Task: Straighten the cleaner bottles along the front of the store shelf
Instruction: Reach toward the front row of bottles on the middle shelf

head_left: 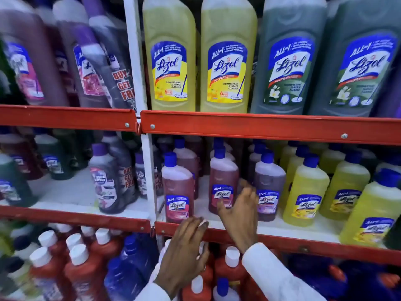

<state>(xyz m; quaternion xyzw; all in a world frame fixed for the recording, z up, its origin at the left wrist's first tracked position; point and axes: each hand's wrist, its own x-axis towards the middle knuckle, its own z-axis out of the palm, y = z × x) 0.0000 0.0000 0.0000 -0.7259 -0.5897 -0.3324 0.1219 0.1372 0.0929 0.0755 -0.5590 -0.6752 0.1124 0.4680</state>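
On the middle shelf stand small Lizol bottles with blue caps. A pink one [178,187] is at the front left by the white post, a second pink one [223,179] sits further back, and a purple one [269,185] stands to its right. My right hand [238,211] reaches in between the second pink bottle and the purple one, fingers spread, thumb near the pink bottle's label, holding nothing. My left hand [184,250] hovers open in front of the red shelf edge [282,240], just below the front pink bottle.
Yellow Lizol bottles [306,190] fill the middle shelf to the right. Large yellow [171,57] and green [288,59] bottles stand on the upper shelf. Red bottles with white caps [80,266] crowd the lowest shelf. A white post [149,170] divides the bays.
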